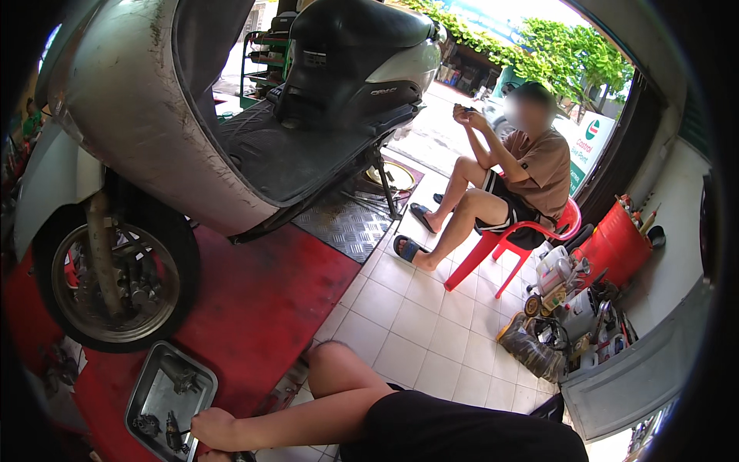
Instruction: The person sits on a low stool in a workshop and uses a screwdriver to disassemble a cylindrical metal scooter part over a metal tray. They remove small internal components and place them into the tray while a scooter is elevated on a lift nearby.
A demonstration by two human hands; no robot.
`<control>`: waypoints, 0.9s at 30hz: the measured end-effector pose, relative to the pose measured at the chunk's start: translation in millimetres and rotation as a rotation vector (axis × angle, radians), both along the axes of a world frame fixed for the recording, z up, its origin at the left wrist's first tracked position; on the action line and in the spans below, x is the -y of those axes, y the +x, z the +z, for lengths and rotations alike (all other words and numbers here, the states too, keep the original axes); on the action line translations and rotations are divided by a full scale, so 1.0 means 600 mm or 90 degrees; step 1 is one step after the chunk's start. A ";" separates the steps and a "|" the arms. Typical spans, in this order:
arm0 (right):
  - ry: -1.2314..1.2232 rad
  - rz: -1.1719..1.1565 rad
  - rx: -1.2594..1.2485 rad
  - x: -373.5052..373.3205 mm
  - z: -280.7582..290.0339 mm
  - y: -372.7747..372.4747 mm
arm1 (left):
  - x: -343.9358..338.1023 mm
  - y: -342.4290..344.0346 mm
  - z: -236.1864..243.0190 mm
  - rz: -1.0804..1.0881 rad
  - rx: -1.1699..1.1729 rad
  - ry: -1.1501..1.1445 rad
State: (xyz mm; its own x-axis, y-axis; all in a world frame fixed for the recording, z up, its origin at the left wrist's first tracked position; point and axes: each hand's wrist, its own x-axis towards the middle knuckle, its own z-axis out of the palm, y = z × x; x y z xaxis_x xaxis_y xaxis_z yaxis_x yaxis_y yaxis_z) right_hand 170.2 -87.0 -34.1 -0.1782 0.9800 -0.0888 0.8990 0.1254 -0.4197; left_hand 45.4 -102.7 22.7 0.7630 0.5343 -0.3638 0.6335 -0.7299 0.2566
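My right hand (pixel 214 429) is closed in a fist at the right rim of a metal tray (pixel 139 385). A thin dark piece shows at its fingers, too small to name. Just left of the fist, a dark cylindrical part (pixel 175 433) lies in the tray. Beside that sits a small dark part (pixel 146 424), and a grey metal part (pixel 182 379) rests toward the far end. Only a sliver of my left hand (pixel 215 456) shows at the lower edge, its fingers hidden. Something metallic (pixel 244 456) is next to it, mostly cut off.
A scuffed silver scooter (pixel 123 100) stands over a red platform (pixel 262 285), its front wheel (pixel 115 277) behind the tray. A person (pixel 531 169) sits on a red plastic chair (pixel 481 250). Boots (pixel 531 346), bottles and a red drum (pixel 616 246) line the right wall.
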 end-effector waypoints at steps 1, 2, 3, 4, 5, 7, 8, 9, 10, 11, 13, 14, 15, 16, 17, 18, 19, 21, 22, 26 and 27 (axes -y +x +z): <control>-0.005 0.001 0.004 0.000 0.003 -0.001 | 0.000 -0.001 -0.003 -0.003 0.001 0.004; -0.005 -0.004 0.004 0.000 0.006 -0.002 | -0.001 -0.003 -0.009 -0.006 0.002 0.007; -0.005 -0.009 0.004 0.001 0.008 -0.003 | -0.001 -0.003 -0.013 -0.010 0.002 0.011; -0.002 -0.014 0.001 0.000 0.010 -0.005 | -0.001 -0.001 -0.011 -0.011 -0.004 0.007; -0.001 -0.010 0.008 -0.002 0.011 -0.005 | 0.000 0.003 -0.009 -0.012 -0.009 0.003; -0.003 -0.004 0.019 -0.009 0.010 -0.004 | -0.002 0.007 -0.011 -0.018 -0.002 -0.002; -0.005 -0.010 0.016 -0.011 0.010 -0.004 | -0.004 0.008 -0.013 -0.023 0.012 -0.003; -0.007 -0.016 0.013 -0.012 0.010 -0.003 | -0.005 0.008 -0.014 -0.029 0.026 -0.004; -0.008 -0.021 0.013 -0.014 0.011 -0.001 | -0.006 0.009 -0.014 -0.026 0.023 -0.008; -0.004 -0.024 0.003 -0.014 0.010 0.000 | -0.006 0.010 -0.014 -0.024 0.021 -0.011; 0.004 -0.026 -0.015 -0.014 0.016 0.002 | -0.005 0.011 -0.016 -0.028 0.021 -0.002; 0.005 -0.005 -0.001 -0.012 0.022 0.005 | -0.003 0.009 -0.017 -0.036 0.025 0.012; 0.006 0.017 0.013 -0.008 0.029 0.009 | -0.002 0.008 -0.018 -0.043 0.028 0.025; 0.005 0.038 0.029 -0.004 0.035 0.014 | 0.000 0.009 -0.017 -0.045 0.027 0.023; 0.003 0.024 0.030 -0.001 0.031 0.012 | 0.001 0.009 -0.015 -0.047 0.025 0.020; 0.000 0.010 0.031 0.002 0.023 0.005 | 0.003 0.009 -0.013 -0.050 0.024 0.018; -0.003 -0.005 0.028 0.004 0.017 0.000 | 0.005 0.009 -0.010 -0.046 0.008 0.011; -0.019 -0.005 0.019 -0.001 0.004 0.000 | 0.007 0.013 -0.002 -0.040 -0.023 -0.005; -0.024 -0.004 0.012 -0.002 0.010 -0.001 | 0.006 0.011 -0.002 -0.040 -0.015 -0.001; -0.002 -0.006 0.026 0.000 0.024 -0.002 | 0.001 0.005 -0.006 -0.045 -0.003 0.012; -0.002 -0.006 0.022 -0.004 0.016 -0.007 | 0.000 0.002 -0.004 -0.048 -0.005 0.015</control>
